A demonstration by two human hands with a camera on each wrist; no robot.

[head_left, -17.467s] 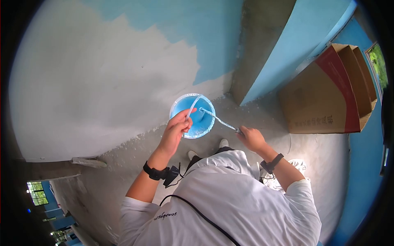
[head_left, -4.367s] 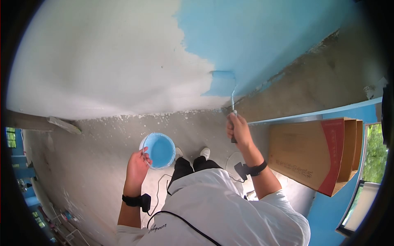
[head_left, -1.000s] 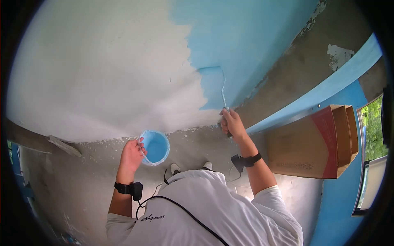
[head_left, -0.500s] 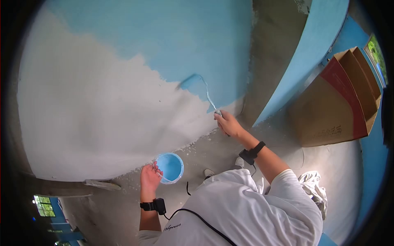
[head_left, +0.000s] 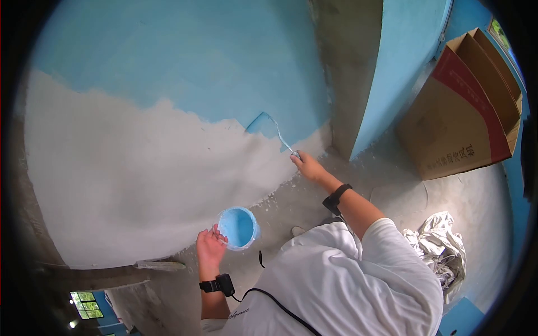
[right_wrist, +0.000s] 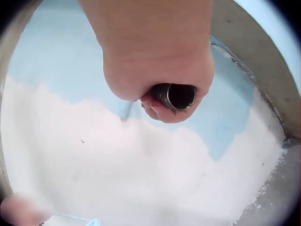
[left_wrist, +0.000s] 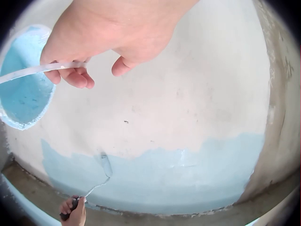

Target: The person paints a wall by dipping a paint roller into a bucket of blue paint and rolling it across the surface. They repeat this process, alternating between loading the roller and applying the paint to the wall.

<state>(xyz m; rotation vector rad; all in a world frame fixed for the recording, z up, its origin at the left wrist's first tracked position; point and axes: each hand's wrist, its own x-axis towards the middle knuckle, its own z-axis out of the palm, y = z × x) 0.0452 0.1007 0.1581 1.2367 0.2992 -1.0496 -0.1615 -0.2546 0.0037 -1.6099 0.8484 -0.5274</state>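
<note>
My right hand (head_left: 308, 166) grips the dark handle of a paint roller (head_left: 258, 122); the handle's hollow end (right_wrist: 181, 96) faces the right wrist camera. The roller lies against the wall along the uneven lower edge of the blue paint (head_left: 185, 61), with off-white wall (head_left: 123, 162) below. Curled round the pale bail handle (left_wrist: 33, 71) of a bucket, the fingers of my left hand (head_left: 211, 246) hold it low in front of the wall. Light blue paint is inside the bucket (head_left: 257, 227), and its rim is smeared with paint.
To the right stands a large cardboard box (head_left: 459, 123) with open flaps. A bare grey pillar side (head_left: 350, 67) borders the blue area. Crumpled white cloth (head_left: 437, 241) lies on the floor behind my right side. A board (head_left: 159, 265) lies at the wall's foot.
In the oldest frame the roller was in the bucket; later frames have it on the wall. Over the last second it has moved left to the blue edge, and the head view has turned.
</note>
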